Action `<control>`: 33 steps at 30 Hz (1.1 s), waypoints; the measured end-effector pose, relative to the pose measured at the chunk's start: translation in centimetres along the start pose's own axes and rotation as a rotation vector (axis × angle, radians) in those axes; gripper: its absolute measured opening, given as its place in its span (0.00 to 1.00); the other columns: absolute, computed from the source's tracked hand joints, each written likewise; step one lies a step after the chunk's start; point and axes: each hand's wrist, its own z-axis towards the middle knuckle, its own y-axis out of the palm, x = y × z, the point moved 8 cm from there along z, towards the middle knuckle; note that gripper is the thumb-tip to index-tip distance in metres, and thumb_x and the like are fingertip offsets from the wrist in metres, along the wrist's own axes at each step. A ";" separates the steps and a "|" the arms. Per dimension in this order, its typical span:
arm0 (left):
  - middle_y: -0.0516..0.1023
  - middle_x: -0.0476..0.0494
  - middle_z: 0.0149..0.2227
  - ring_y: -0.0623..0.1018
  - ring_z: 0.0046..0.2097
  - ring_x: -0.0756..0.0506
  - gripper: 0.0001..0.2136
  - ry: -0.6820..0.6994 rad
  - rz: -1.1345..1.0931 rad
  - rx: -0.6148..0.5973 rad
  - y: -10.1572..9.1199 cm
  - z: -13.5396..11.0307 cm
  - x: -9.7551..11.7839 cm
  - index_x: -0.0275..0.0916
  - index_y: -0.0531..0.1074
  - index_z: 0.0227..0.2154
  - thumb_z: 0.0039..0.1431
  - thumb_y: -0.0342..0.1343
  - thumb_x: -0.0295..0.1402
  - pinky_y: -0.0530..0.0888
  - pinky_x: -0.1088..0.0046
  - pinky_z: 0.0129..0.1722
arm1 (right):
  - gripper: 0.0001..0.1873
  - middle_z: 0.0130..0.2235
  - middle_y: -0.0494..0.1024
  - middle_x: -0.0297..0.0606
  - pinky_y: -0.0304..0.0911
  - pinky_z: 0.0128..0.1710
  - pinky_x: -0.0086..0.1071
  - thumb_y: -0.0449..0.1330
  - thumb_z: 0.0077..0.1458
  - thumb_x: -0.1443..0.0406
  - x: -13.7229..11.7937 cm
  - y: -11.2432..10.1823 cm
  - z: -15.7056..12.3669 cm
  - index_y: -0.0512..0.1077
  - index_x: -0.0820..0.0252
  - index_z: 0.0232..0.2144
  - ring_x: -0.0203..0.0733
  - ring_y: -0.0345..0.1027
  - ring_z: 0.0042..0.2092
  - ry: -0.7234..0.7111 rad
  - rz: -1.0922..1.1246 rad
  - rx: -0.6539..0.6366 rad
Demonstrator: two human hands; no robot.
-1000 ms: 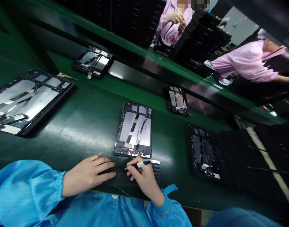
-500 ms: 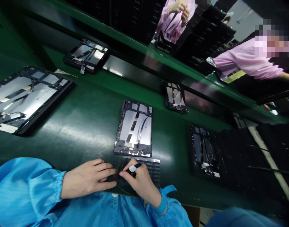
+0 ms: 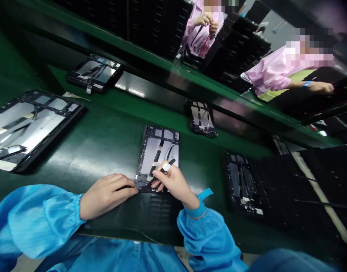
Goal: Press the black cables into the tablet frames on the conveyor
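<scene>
Tablet (image 3: 158, 153) lies beneath right fingers (image 3: 161, 176)

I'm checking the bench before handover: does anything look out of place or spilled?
The open tablet at back left has a small silvery piece jutting past its near edge, breaking its outline. That may be intended; I see no spill.

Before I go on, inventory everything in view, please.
bench: one, green, beneath
centre tablet: one, black-silver, mid-bench
other tablets: four, black-silver, left, right, two behind
slim tool: one, black-white, over centre tablet
striped sheet: one, dark, before centre tablet
stacks: several, black, beyond bench
people: at least two, pink clothing, beyond
pale strip: one, cream, right
left hand: one, blue sleeve, at centre tablet's corner
right hand: one, blue sleeve, gripping slim tool
</scene>
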 end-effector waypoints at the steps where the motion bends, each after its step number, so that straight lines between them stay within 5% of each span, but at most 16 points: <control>1: 0.80 0.44 0.42 0.77 0.40 0.47 0.11 -0.010 0.021 0.018 0.0 0.0 -0.2 0.39 0.74 0.46 0.75 0.46 0.29 0.72 0.72 0.39 | 0.23 0.21 0.77 0.31 0.68 0.19 0.24 0.69 0.48 0.48 0.2 0.2 0.3 0.66 0.57 0.29 0.41 0.79 0.24 0.009 -0.008 -0.009; 33: 0.79 0.44 0.43 0.76 0.43 0.46 0.11 -0.019 0.041 0.021 0.5 -0.5 -0.3 0.39 0.74 0.47 0.75 0.46 0.28 0.71 0.72 0.44 | 0.22 0.21 0.78 0.32 0.72 0.22 0.26 0.69 0.49 0.49 1.5 0.5 0.6 0.68 0.59 0.29 0.41 0.79 0.25 0.060 -0.020 0.011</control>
